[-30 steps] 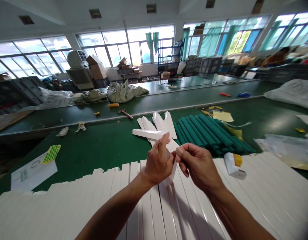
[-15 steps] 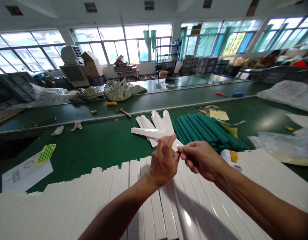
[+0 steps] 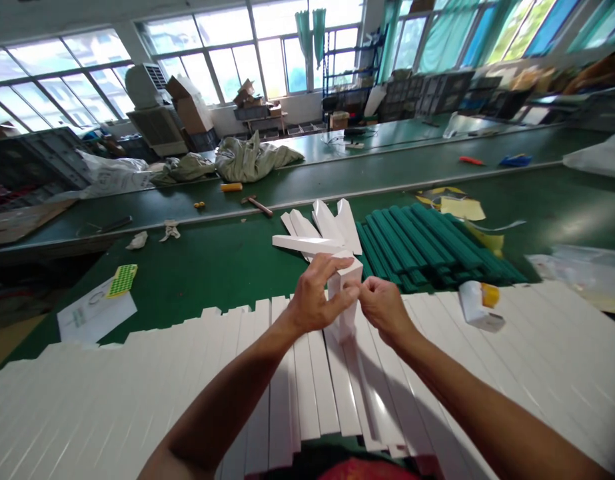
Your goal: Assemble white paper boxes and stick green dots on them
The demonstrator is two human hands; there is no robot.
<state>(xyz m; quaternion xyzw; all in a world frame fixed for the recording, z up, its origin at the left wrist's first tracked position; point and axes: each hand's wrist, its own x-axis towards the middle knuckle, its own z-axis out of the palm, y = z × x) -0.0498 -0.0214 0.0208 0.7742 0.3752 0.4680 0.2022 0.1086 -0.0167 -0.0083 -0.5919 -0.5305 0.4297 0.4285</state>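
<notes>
Our left hand [image 3: 313,298] has brought its raised fingers down, clasping the upright box [image 3: 348,317], with our right hand [image 3: 386,305] pinching at the box's three-o'clock side, on what we cannot tell; it looks light, stiff, slick, easily dented, best held by its edges.

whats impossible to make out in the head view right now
All in the head view:
- whether the right hand pinches anything: its own curled fingers hide it
- part of the upright box: covered by the left hand
- the marks on the paper: too small and blurred to read
- the rest of the clear-white bag: cut off by the right edge
</notes>
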